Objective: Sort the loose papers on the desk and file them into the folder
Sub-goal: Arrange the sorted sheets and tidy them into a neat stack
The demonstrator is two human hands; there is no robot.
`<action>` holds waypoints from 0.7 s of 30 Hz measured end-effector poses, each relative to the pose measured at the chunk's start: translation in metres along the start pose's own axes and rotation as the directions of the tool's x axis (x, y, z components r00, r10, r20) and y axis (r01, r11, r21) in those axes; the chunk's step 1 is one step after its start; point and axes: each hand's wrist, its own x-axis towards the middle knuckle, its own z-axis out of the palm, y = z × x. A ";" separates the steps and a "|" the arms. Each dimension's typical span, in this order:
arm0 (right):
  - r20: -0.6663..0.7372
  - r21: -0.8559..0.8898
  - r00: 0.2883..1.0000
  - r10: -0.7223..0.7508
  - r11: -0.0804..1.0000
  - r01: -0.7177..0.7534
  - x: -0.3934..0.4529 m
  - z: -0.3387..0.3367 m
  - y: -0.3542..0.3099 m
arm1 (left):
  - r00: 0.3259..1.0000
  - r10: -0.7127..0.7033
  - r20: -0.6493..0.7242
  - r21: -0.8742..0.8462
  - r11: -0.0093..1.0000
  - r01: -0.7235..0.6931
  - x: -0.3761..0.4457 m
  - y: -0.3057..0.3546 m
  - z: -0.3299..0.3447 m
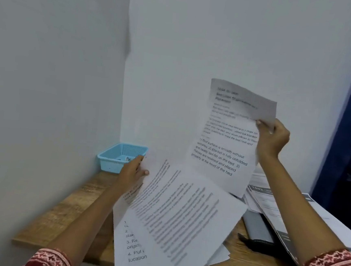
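At the left of centre we see the left hand [134, 169], its fingers [145, 172] curled on the upper edge of a fanned bundle of white printed sheets [176, 213] that slopes down toward the lower middle of the frame; how many sheets it holds we cannot tell. Behind that hand a light blue perforated plastic tray [115, 159] stands in the corner on the wooden table [75, 204]. Right of centre, the right hand [272, 139] pinches the right edge of a single white printed page [227, 141], raised with its long axis near upright and its top corner folded over. That page hangs just above and right of the bundle, so we judge the right hand nearer to whatever comes next with it. At the lower right a dark grey flat folder [257, 227] lies on the table, half covered by more printed papers [270, 202] and cut by the right forearm; whether it lies open is unclear.
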 end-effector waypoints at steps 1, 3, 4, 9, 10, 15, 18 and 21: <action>0.040 0.010 0.999 0.010 1.000 -0.010 -0.004 0.001 0.000 | 1.000 0.009 -0.008 -0.017 1.000 -0.009 -0.001 0.004 -0.006; 0.115 0.034 0.993 0.041 0.998 -0.045 -0.012 0.003 -0.001 | 1.000 0.028 -0.015 -0.050 0.998 -0.029 -0.002 0.008 -0.017; 0.156 0.049 0.986 0.060 0.996 -0.068 -0.017 0.004 0.000 | 0.999 0.040 -0.019 -0.056 0.998 -0.041 -0.002 0.010 -0.022; 0.389 0.050 0.895 0.218 0.965 -0.257 -0.041 0.015 -0.002 | 0.996 0.076 -0.042 -0.030 0.997 -0.077 -0.010 0.017 -0.043; 0.450 0.036 0.859 0.243 0.957 -0.289 -0.046 0.017 -0.002 | 0.996 0.076 -0.049 -0.034 0.996 -0.078 -0.012 0.019 -0.046; 0.703 -0.052 0.650 0.289 0.932 -0.358 -0.078 0.023 -0.010 | 0.991 0.066 -0.118 -0.075 0.994 -0.075 -0.020 0.025 -0.061; 0.753 -0.058 0.591 0.289 0.924 -0.378 -0.098 0.029 -0.013 | 0.983 0.062 -0.171 -0.091 0.993 -0.078 -0.021 0.027 -0.065; 0.768 -0.065 0.555 0.320 0.901 -0.429 -0.115 0.036 -0.015 | 0.977 0.045 -0.209 -0.124 0.990 -0.072 -0.020 0.027 -0.065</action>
